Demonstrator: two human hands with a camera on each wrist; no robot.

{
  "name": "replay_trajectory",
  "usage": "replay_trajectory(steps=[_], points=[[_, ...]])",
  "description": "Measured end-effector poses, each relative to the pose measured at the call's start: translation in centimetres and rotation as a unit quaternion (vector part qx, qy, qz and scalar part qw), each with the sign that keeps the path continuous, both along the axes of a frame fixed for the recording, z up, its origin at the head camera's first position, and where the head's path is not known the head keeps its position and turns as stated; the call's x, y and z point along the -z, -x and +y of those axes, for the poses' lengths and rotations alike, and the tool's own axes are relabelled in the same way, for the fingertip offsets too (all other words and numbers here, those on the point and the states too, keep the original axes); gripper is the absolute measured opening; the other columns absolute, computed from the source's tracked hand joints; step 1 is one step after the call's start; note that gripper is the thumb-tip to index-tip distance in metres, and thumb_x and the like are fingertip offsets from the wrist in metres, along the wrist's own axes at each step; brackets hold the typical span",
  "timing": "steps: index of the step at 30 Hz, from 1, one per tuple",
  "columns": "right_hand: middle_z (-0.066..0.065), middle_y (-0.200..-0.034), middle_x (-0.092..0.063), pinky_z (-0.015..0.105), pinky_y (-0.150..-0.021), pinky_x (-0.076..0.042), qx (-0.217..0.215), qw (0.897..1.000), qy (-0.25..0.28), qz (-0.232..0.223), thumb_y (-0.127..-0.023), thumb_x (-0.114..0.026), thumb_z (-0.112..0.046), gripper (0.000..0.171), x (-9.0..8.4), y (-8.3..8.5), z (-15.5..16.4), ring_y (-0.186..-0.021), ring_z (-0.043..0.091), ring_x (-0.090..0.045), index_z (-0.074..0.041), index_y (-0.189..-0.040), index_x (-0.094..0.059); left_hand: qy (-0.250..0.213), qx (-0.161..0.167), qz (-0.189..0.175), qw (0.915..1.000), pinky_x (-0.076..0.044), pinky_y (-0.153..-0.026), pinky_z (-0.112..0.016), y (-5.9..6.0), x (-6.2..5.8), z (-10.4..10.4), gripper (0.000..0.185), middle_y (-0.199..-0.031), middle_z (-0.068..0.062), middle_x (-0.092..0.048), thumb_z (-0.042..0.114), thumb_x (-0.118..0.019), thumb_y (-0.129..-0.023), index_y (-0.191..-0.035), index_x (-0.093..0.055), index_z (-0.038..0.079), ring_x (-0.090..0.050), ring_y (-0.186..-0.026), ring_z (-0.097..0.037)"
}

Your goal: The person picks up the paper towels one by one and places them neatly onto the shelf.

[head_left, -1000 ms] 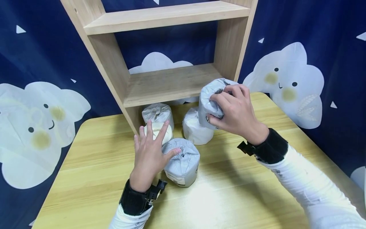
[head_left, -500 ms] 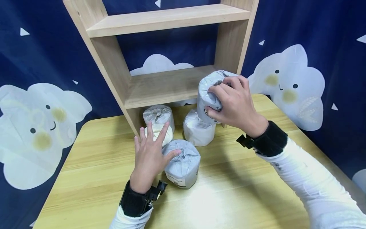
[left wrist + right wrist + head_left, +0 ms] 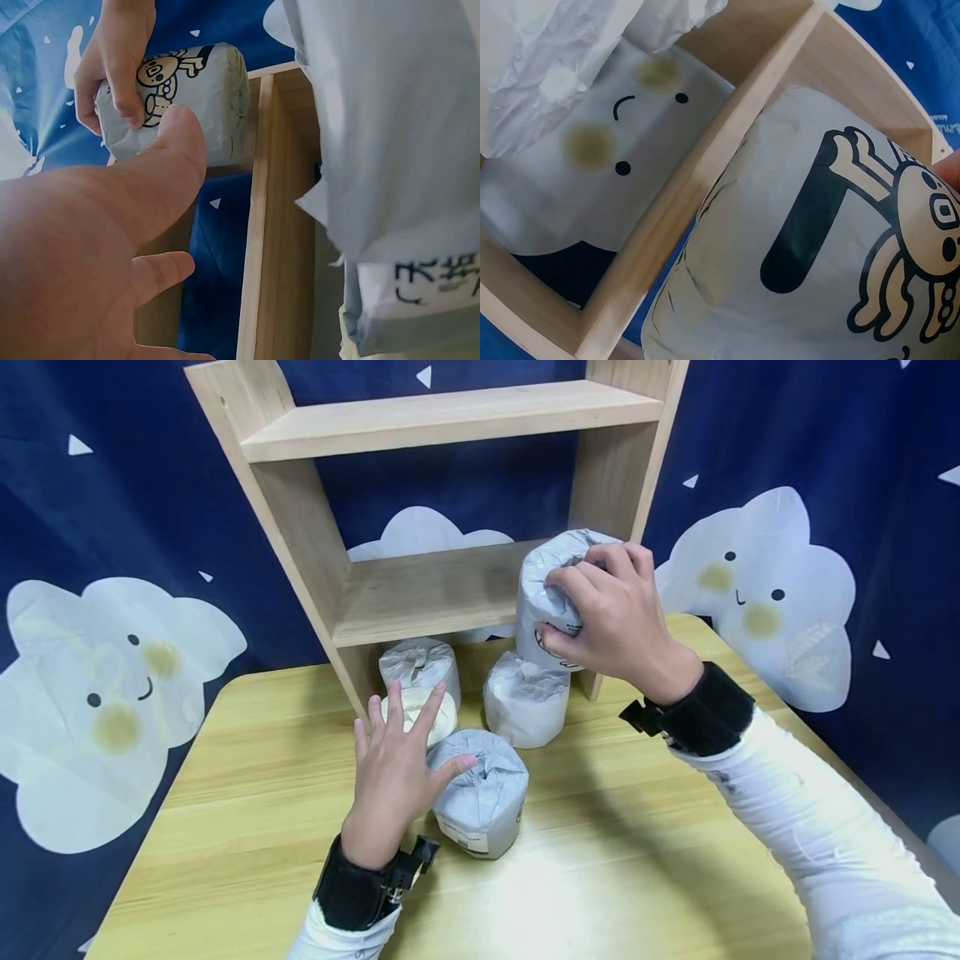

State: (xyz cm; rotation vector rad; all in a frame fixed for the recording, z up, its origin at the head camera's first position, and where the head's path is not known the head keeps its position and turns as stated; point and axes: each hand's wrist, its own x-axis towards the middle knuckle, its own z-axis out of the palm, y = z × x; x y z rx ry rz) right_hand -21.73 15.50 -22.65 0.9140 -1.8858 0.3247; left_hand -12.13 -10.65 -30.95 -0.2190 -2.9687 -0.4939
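Observation:
My right hand grips a grey paper-wrapped toilet roll by its tucked-in top, beside the right end of the lower shelf board. The roll's cartoon print shows in the right wrist view. My left hand lies spread with straight fingers, its fingertips over a cream roll and its thumb over the top of another grey wrapped roll. Behind them, under the lower board, stands a third grey roll. A white-wrapped roll stands below the held one.
The wooden shelf unit stands at the table's back, its lower board above the rear rolls and its right upright behind my right hand. The wooden table meets a dark blue curtain with cloud prints.
My right hand has lifted the wrapped toilet roll higher, baring more of the white roll beneath it. My left hand has stayed in place. The head view has shifted slightly.

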Motion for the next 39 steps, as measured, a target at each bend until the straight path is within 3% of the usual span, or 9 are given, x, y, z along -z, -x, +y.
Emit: replay_trajectory(steps=[11, 39], points=[[0.016, -0.085, -0.067, 0.057, -0.084, -0.03, 0.026, 0.999, -0.037, -0.002, -0.077, -0.069, -0.031, 0.039, -0.9, 0.6, 0.3, -0.095, 0.039, -0.049, -0.001, -0.1, -0.064, -0.003, 0.004, 0.011, 0.9999, -0.003, -0.109, -0.066, -0.1, 0.1, 0.1, 0.094, -0.158, -0.027, -0.003, 0.06, -0.071, -0.078, -0.155, -0.024, 0.031, -0.007, -0.139, -0.055], [0.016, -0.083, -0.063, 0.055, -0.085, -0.029, 0.057, 0.997, -0.019, -0.047, -0.079, -0.069, -0.03, 0.037, -1.4, 4.0, -0.1, -0.094, 0.038, -0.046, 0.0, -0.1, -0.06, -0.011, 0.016, 0.03, 0.9994, -0.005, -0.108, -0.068, -0.5, 0.0, 0.0, 0.092, -0.157, -0.028, -0.007, 0.058, -0.073, -0.077, -0.153, -0.031, 0.028, -0.007, -0.14, -0.053]])
